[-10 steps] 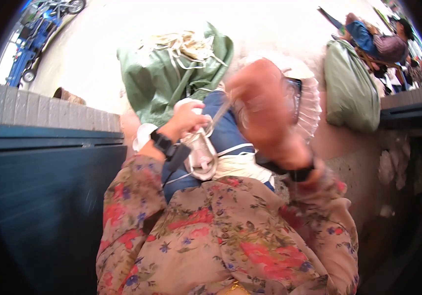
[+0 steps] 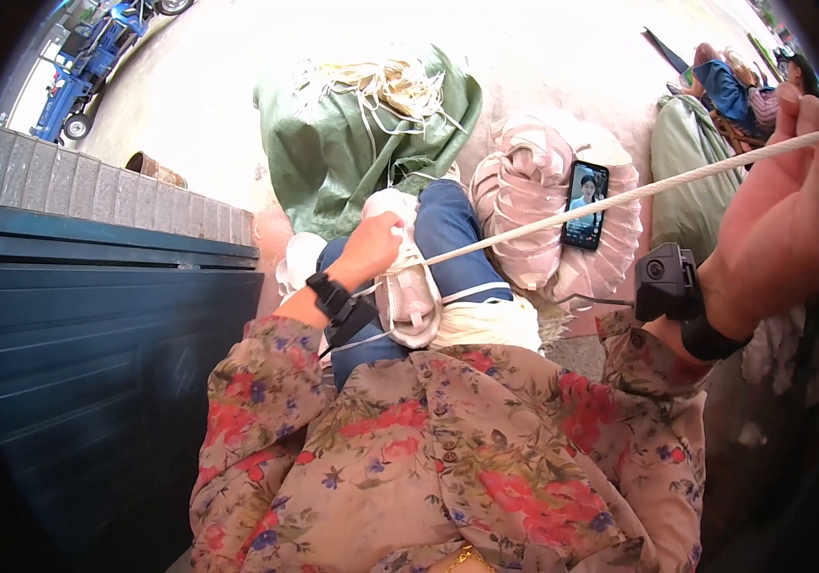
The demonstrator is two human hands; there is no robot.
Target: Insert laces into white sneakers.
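A pale sneaker (image 2: 412,298) lies across my lap, its heel opening toward me. My left hand (image 2: 374,250) is closed on the sneaker's left side, near its lace holes. Up at the right, my right hand (image 2: 791,215) is raised, its fingers closed on a cream shoelace (image 2: 610,202). That shoelace runs taut and slanting from the sneaker up to my right fingers. Cream laces or cloth (image 2: 491,323) lie on my lap beside the sneaker. Both wrists wear black straps, the right one with a small camera box.
A green sack (image 2: 319,158) with a heap of loose laces (image 2: 386,91) stands ahead. Bundled pale shoes (image 2: 524,224) sit to the right, with a phone (image 2: 585,205) on them. Beyond is another green sack (image 2: 682,181); a seated person (image 2: 729,91) is farther off. A blue panel (image 2: 114,353) flanks my left.
My right hand has swung far out to the right and pulled the shoelace into a long taut line. My left hand stays at the sneaker. The view has shifted slightly.
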